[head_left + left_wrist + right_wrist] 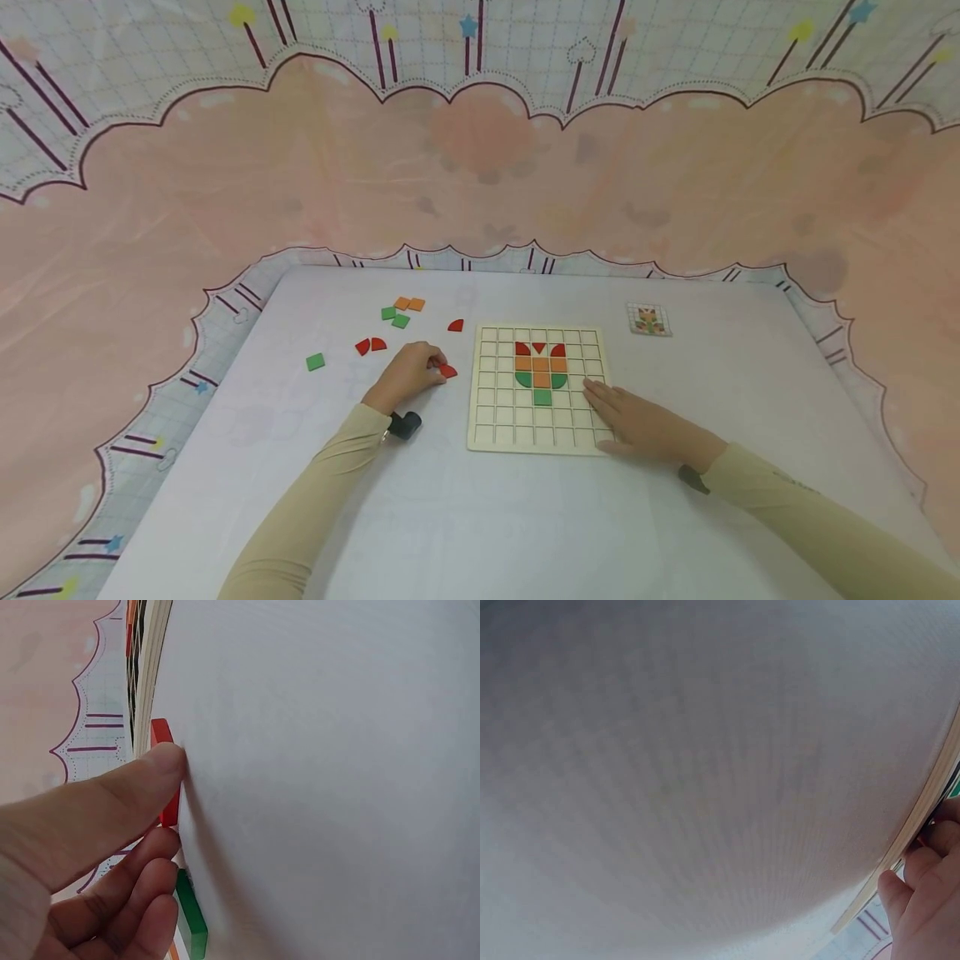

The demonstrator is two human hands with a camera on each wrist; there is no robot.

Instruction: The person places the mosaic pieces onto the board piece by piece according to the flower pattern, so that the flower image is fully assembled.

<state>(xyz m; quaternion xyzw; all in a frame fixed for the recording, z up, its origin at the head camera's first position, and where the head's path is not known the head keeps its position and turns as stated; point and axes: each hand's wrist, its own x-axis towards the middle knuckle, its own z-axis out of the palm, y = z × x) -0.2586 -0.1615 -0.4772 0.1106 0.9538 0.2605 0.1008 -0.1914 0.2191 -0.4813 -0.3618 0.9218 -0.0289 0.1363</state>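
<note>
The left hand [407,375] pinched a red piece [449,372], a strip of table [487,521] separating it from the board [498,418]'s left edge. The right hand [647,423], fingers extended, thumb apart, rested across the opposite edge.

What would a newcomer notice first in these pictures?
Probably the flower-like figure of red, orange and green tiles, around the middle of the square grid board. Left of the board, the left hand pinches a red piece. The right hand rests on the board's right edge.
</note>
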